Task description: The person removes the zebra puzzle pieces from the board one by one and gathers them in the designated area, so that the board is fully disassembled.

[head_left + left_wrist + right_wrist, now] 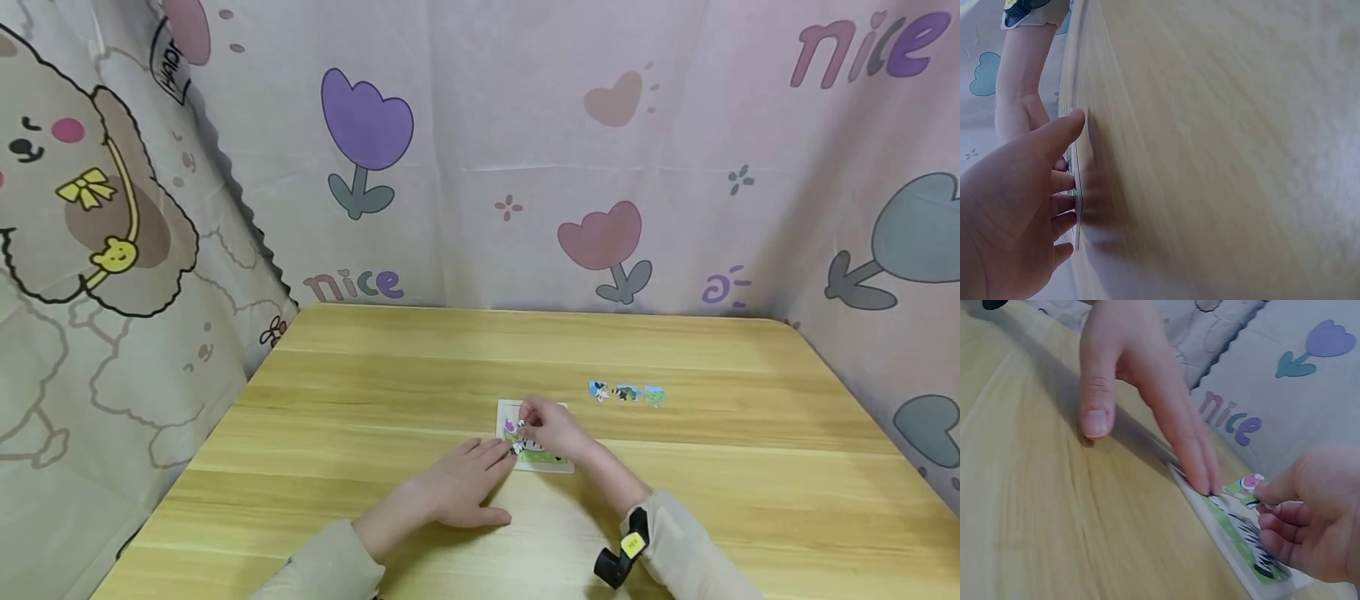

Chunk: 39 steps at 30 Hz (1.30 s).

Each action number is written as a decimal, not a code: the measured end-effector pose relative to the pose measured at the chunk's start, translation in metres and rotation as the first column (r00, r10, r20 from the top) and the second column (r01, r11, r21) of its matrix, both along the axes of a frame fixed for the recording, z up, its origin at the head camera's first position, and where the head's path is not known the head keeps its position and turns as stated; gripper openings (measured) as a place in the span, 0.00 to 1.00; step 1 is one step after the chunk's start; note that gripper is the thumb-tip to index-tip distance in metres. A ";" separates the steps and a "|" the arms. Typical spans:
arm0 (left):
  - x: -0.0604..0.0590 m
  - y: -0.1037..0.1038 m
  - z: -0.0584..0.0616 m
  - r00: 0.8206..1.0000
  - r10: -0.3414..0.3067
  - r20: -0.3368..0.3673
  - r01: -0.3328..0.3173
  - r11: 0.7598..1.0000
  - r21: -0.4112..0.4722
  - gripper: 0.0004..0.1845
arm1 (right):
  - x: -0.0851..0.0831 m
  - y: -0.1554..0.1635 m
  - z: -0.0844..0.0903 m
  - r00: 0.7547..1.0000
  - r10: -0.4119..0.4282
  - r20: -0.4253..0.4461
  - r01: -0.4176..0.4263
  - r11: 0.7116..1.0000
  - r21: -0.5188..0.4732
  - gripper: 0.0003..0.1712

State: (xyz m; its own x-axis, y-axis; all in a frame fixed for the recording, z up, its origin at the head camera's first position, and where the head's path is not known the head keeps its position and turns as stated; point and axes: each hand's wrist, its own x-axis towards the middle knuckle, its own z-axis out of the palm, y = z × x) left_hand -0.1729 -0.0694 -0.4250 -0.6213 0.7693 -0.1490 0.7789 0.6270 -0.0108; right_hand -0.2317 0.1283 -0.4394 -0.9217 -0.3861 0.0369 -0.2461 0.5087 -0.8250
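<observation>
Fingertips of the left hand lie straight and flat on the wooden table in the head view, their ends touching the near-left edge of the puzzle board, which sits just past the table's middle; the right hand is curled over the board from about four o'clock, pinching a small puzzle piece at the board's upper left. Three loose pieces lie in a short row on the table at about two o'clock from the board, well apart from both hands. From the left wrist camera, the left hand shows fingers extended and relaxed, ends pressed against the thin edge of the board, with the right forearm beyond at twelve o'clock; what the right hand holds cannot be told here. From the right wrist camera, the left hand's fingers press down on the board's far edge, while the right hand nips the pink-and-green piece between thumb and forefinger, low over the zebra picture. The piece looks light, thin and stiff like card, likely easy to bend at its tabs, so it is best taken by its edges; the flat board would probably slide on the smooth wood unless held down.
</observation>
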 end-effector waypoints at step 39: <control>-0.001 0.000 0.000 1.000 0.004 0.024 -0.005 1.000 0.017 0.42 | -0.007 0.114 -0.004 0.944 -0.302 -0.135 0.327 0.912 0.246 0.08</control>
State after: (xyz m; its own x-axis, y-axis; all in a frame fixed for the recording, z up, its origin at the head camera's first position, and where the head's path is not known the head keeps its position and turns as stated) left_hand -0.1735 -0.0690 -0.4251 -0.6212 0.7691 -0.1503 0.7761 0.6304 0.0184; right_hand -0.2392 0.2426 -0.4437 -0.9943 -0.0843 0.0648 -0.1062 0.7664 -0.6336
